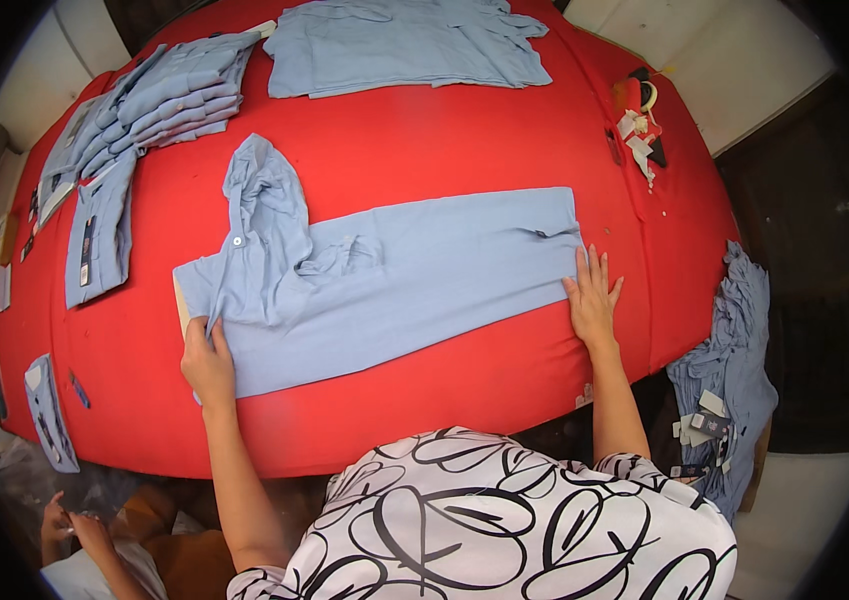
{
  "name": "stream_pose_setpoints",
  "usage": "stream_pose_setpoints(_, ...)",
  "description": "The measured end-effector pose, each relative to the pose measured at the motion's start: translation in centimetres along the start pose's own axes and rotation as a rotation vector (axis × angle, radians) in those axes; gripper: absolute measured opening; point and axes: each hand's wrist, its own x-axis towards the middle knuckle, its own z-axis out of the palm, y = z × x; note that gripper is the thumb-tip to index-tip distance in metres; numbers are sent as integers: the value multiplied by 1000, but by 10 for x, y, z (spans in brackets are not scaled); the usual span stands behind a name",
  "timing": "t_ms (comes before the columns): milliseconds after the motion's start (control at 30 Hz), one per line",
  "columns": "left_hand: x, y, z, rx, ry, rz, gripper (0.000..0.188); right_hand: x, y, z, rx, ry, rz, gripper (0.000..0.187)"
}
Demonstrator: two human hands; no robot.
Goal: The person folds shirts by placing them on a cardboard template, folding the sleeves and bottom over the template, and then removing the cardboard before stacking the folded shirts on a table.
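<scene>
One lt-blue button-up shirt (pixel 444 260), folded lengthwise, lies on the bench (pixel 434 140) just beyond both hands, long axis approx. L–R, R end angled slightly away. L hand (pixel 208 365) pinches cloth nr the near L corner; R hand (pixel 594 305), fingers spread, touches the R end. Neither's clearly nearer. Red cover on bench; folded shirt stack (pixel 184 100) far L, shirt pile (pixel 404 50) at far edge, garment heap (pixel 739 350) off R side.

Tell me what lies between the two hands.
In the head view, the blue garment lies between the left hand and the right hand, on the red table.
</scene>
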Motion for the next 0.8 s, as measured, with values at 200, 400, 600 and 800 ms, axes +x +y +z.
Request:
stream_pose_setpoints(200,-2,3,-1,-22,-3,-27,16,7,5,-31,259,-93,369,30)
stream_pose_setpoints(400,2,8,-2,-53,-17,-4,16,21,64,-18,733,-103,424,18)
stream_pose_setpoints(600,1,5,0,-56,26,32,15,36,53,-31,322,125,344,18)
stream_pose_setpoints(800,-1,8,-4,-50,-9,-25,15,47,-25,7,400,272,-125,26)
